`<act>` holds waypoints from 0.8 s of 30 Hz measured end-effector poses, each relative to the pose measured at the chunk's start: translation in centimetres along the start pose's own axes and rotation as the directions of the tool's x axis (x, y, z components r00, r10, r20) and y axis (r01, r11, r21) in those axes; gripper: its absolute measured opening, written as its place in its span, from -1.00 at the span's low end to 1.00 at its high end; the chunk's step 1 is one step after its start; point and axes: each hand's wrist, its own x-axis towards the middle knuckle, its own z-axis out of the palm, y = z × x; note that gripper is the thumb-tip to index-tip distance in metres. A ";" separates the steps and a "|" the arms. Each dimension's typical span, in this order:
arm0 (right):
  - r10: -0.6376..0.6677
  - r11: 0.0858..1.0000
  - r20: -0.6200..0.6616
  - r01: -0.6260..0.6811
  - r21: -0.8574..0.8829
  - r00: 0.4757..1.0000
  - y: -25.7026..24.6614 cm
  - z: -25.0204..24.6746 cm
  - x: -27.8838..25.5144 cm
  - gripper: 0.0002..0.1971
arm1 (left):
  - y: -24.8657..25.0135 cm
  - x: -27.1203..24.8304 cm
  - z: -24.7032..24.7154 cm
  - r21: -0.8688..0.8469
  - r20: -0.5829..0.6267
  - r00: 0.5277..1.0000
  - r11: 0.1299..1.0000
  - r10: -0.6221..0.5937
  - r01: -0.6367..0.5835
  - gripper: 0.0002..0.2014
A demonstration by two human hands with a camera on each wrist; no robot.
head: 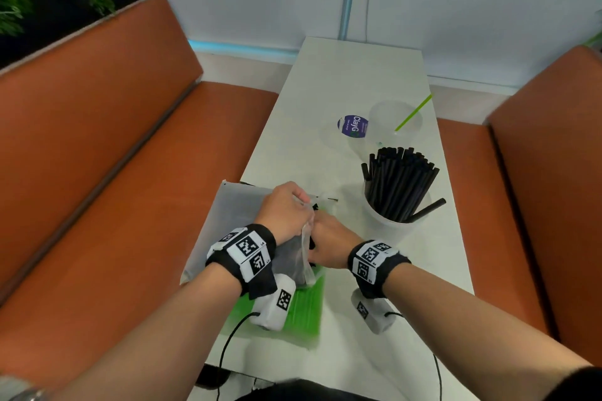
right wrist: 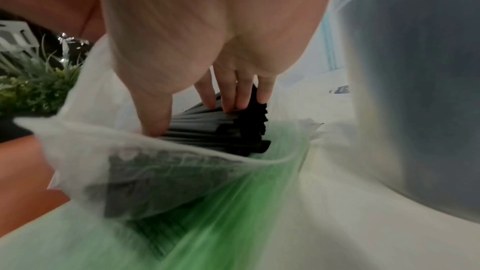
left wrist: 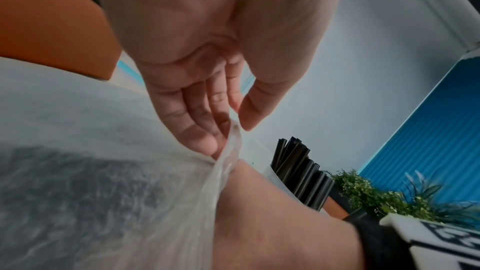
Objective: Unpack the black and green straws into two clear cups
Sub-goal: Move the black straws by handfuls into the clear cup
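Note:
A translucent plastic bag [head: 290, 257] [left wrist: 103, 151] of black straws [right wrist: 215, 132] lies on a pack of green straws [head: 303, 306] [right wrist: 233, 202] at the near end of the table. My left hand [head: 288, 208] [left wrist: 233, 134] pinches the bag's open edge and holds it up. My right hand [head: 327, 246] [right wrist: 197, 118] reaches into the mouth, thumb and fingers around the bundle of black straws. To the right, a clear cup [head: 391, 228] [right wrist: 415, 89] holds many black straws [head: 399, 182] [left wrist: 298, 167]. Farther back, a second clear cup [head: 395, 122] holds one green straw [head: 413, 112].
A clear cup with a purple label [head: 353, 127] lies beside the far cup. The narrow white table [head: 351, 75] runs away from me between two orange bench seats [head: 130, 205]. Plants stand beyond the benches. Wrist-camera cables hang over the near edge.

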 end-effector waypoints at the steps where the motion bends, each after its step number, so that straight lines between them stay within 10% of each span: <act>1: -0.015 0.996 0.018 0.017 -0.086 1.000 -0.1 0.5 0.3 -0.98 | 0.0 -0.1 -0.1 0.002 0.009 1.000 1.000 0.003 -0.003 -0.85; 13: 0.189 0.981 0.232 -0.174 -0.086 0.954 -0.9 1.8 2.2 -0.67 | -0.2 -1.0 -0.2 0.042 0.125 0.992 0.999 0.011 -0.016 -0.84; 24: 0.170 0.981 0.254 -0.140 -0.133 0.952 -1.2 1.3 2.2 -0.84 | -0.2 -1.0 -0.2 0.047 0.126 0.992 0.998 0.026 -0.032 -0.84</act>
